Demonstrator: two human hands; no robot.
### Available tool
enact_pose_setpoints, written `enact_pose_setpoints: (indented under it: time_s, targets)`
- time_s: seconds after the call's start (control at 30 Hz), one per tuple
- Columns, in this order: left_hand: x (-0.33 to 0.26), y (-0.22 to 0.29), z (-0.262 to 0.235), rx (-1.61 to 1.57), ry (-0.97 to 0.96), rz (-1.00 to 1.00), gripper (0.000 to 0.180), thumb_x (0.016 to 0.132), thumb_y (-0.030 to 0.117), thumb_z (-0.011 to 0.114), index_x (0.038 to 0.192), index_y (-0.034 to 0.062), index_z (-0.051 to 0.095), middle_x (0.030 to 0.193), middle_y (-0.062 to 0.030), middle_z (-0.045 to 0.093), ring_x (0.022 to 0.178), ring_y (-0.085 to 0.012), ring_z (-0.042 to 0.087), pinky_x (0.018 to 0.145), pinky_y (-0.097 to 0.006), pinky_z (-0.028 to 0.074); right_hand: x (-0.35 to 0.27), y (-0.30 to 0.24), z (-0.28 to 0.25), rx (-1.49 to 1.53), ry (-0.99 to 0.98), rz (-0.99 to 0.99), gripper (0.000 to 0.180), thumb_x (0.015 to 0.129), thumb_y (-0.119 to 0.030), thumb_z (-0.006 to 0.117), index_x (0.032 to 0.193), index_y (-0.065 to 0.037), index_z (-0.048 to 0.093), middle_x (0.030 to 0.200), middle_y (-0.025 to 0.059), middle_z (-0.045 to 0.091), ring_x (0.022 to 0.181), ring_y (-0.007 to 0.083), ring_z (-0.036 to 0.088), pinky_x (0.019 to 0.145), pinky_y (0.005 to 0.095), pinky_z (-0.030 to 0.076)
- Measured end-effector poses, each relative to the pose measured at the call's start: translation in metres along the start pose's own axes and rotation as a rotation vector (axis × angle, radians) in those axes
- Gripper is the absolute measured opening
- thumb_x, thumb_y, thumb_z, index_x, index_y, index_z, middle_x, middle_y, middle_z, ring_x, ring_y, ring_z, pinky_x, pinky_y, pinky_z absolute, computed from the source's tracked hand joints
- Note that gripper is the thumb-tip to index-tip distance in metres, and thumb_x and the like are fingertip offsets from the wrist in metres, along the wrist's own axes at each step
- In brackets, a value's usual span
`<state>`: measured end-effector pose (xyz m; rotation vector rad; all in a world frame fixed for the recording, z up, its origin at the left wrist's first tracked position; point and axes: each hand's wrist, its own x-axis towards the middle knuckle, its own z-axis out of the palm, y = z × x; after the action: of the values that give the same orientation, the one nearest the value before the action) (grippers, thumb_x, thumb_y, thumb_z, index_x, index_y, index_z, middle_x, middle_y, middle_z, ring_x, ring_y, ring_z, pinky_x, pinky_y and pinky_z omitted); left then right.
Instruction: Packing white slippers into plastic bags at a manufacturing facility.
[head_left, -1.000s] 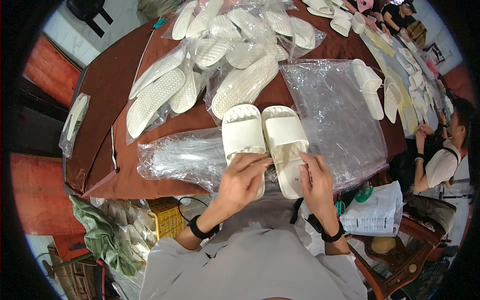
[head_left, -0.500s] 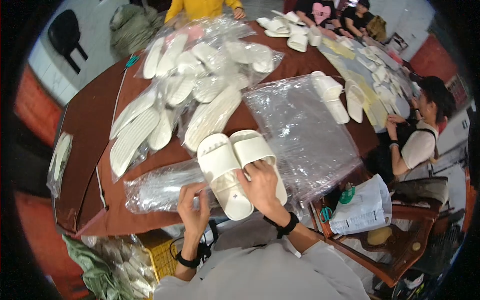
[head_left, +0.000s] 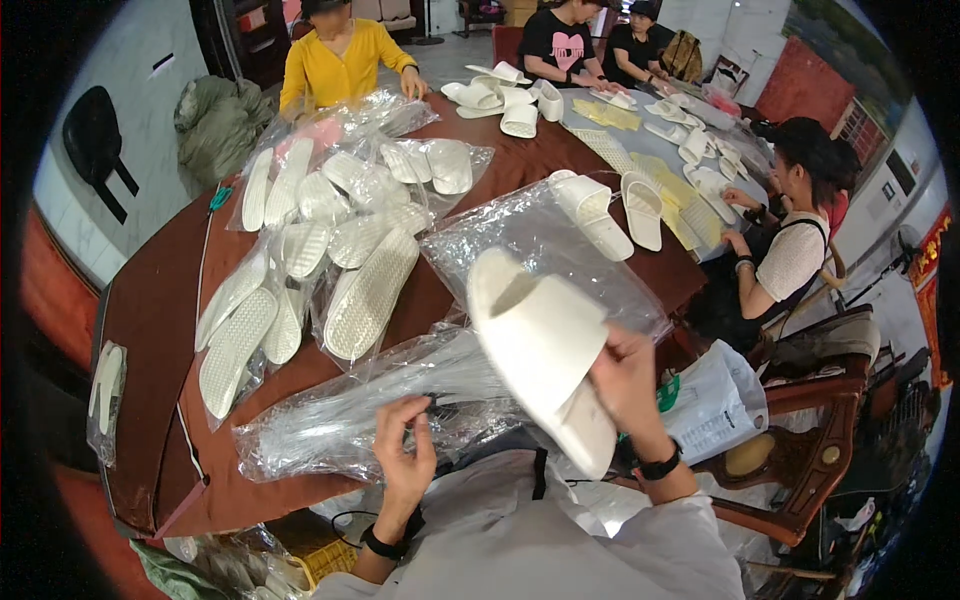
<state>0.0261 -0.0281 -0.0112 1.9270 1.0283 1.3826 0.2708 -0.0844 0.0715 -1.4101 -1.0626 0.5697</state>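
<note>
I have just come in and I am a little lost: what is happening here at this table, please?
A person holds a pair of white slippers up in the right hand, above the brown table. The left hand pinches the edge of a stack of clear plastic bags lying at the table's near edge. Further back lie many bagged slippers, already in plastic. Other people sit around the far side, with more loose white slippers before them.

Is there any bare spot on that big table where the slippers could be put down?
Yes: the brown table is bare along its left edge, between the bagged slippers and the rim. The middle is crowded with clear bags, and the far right end with loose slippers.
</note>
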Motion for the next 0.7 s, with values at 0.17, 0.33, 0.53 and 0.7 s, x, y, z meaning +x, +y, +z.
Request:
enact_pose_setpoints:
  time_s: [0.17,0.33,0.53,0.7]
  targets:
    - [-0.003,-0.001,0.001,0.020,-0.122,-0.016,0.021,0.078,-0.006,0.055,0.095,0.0047,0.063,0.095,-0.0134,0.060,0.082,-0.0256,0.058,0.073,-0.032,0.046,0.064,0.044,-0.079,-0.546,0.225,-0.104,0.019,0.081,-0.013,0.058,0.074,0.005,0.061,0.060,0.0121,0.058,0.060,0.0094,0.053,0.055,0.0294,0.041]
    - [0.007,0.004,-0.011,-0.027,-0.248,-0.077,0.020,0.080,-0.005,0.054,0.096,0.0033,0.063,0.095,-0.0129,0.060,0.080,-0.0209,0.058,0.068,-0.027,0.046,0.127,0.113,-0.138,-0.814,0.414,-0.206,0.032,0.082,-0.026,0.062,0.072,0.005,0.058,0.067,0.0226,0.055,0.059,0.0372,0.054,0.056,0.0397,0.041]
    - [0.026,0.005,-0.030,0.016,-0.250,-0.104,0.022,0.079,-0.003,0.056,0.100,0.0044,0.062,0.097,-0.0117,0.060,0.082,-0.0234,0.059,0.068,-0.030,0.048,0.176,0.177,-0.176,-0.903,0.183,-0.071,0.037,0.083,-0.030,0.061,0.075,0.006,0.056,0.064,0.0209,0.053,0.064,0.0344,0.056,0.059,0.0382,0.041]
    - [0.040,-0.009,-0.051,0.177,-0.178,-0.152,0.037,0.077,0.004,0.062,0.112,0.0046,0.054,0.103,-0.0145,0.055,0.089,-0.0307,0.058,0.073,-0.037,0.049,0.155,0.202,-0.172,-1.079,0.355,-0.404,0.030,0.084,-0.022,0.061,0.100,0.004,0.060,0.089,0.0195,0.060,0.089,0.0309,0.058,0.079,0.0337,0.044]
